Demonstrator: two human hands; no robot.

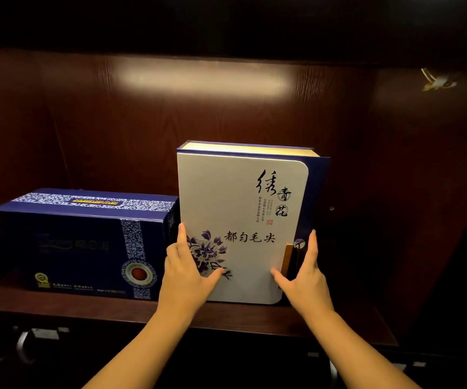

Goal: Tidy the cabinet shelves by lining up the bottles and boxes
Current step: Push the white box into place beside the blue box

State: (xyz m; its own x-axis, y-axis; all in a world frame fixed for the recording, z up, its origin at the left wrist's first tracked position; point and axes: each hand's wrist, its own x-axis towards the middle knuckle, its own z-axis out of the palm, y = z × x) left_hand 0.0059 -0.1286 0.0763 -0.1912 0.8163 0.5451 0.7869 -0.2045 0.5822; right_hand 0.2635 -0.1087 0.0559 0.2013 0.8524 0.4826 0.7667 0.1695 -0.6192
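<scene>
Hands are clamped on the white box [240,220], one per side. It's stood upright on the wooden shelf [339,318], roughly dead centre of the view. The left hand [186,272] is pressed against its left edge at about 7 o'clock, thumb laid over the blue flower print; the right hand [302,273] is set on the right edge near 5 o'clock, by the dark blue spine. A dark blue box [80,242] is lying flat at 9 o'clock, touching the white one.
</scene>
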